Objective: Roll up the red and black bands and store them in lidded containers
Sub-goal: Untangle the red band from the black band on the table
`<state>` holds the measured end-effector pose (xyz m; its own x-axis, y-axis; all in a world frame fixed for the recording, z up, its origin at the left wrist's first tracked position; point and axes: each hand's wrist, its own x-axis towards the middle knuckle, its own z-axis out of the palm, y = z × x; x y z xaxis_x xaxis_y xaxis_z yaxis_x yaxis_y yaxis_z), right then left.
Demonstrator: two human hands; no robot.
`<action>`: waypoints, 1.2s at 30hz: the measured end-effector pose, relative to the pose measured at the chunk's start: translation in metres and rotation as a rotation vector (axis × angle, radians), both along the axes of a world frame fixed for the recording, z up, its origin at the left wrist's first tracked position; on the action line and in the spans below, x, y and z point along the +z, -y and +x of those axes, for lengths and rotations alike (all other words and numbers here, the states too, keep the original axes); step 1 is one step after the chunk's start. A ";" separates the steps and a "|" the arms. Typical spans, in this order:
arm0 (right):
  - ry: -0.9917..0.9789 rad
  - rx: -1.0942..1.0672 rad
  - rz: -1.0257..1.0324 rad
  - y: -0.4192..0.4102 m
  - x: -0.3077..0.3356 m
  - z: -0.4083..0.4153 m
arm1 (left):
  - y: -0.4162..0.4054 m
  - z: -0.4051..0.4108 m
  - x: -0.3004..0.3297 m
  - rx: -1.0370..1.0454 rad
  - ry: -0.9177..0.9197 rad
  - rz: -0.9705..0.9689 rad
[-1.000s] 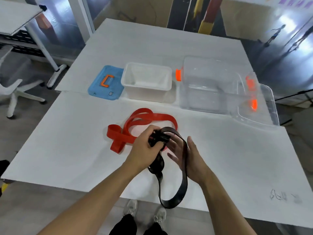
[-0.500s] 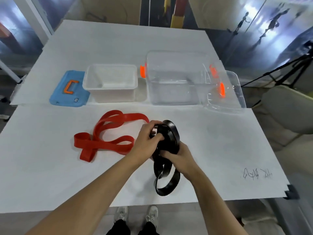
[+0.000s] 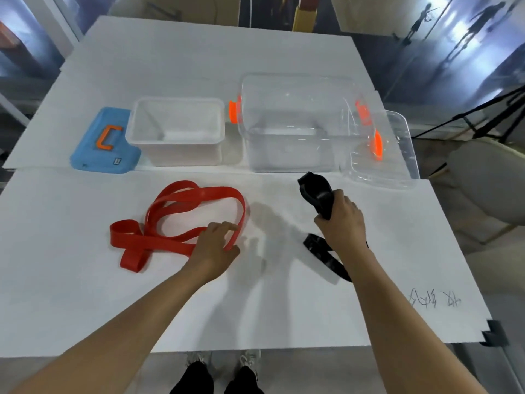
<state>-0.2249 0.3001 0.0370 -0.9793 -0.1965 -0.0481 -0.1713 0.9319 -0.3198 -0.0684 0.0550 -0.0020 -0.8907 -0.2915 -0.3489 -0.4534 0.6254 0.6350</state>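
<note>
Containers stand in a row at the far side of the white table [image 3: 85,294]: a blue lid [image 3: 96,149] at left, touching a white tub [image 3: 176,132], then a big clear tub [image 3: 295,123] with orange clips, and its clear lid [image 3: 397,155] leaning at right. Nothing stands between the hands and the tubs. The right hand [image 3: 342,223] grips the rolled black band [image 3: 316,194], with a loose tail hanging under the wrist. The left hand [image 3: 213,245] rests with relaxed fingers on the red band [image 3: 181,220], which lies unrolled on the table. Half a second ago both hands were together on the black roll; now they are well apart.
</note>
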 end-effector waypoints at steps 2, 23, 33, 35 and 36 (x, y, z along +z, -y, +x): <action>0.012 0.020 0.172 0.006 -0.015 -0.013 | 0.012 0.006 -0.009 -0.013 0.019 -0.084; 0.128 0.109 0.191 0.042 -0.077 0.037 | 0.066 0.047 -0.046 -0.163 -0.030 -0.703; 0.341 0.509 0.208 0.134 -0.084 0.113 | 0.067 0.107 -0.040 -0.048 -0.021 -0.536; 0.351 0.523 0.255 0.147 -0.090 0.115 | 0.069 0.125 -0.044 -0.020 0.005 -0.507; 0.340 0.534 0.281 0.151 -0.094 0.116 | 0.071 0.132 -0.046 -0.003 0.014 -0.496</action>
<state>-0.1092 0.1487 -0.0566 -0.6739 -0.5825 -0.4545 -0.5624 0.8034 -0.1957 0.0638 -0.0161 -0.0476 -0.8882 -0.4225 -0.1807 -0.4572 0.8521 0.2548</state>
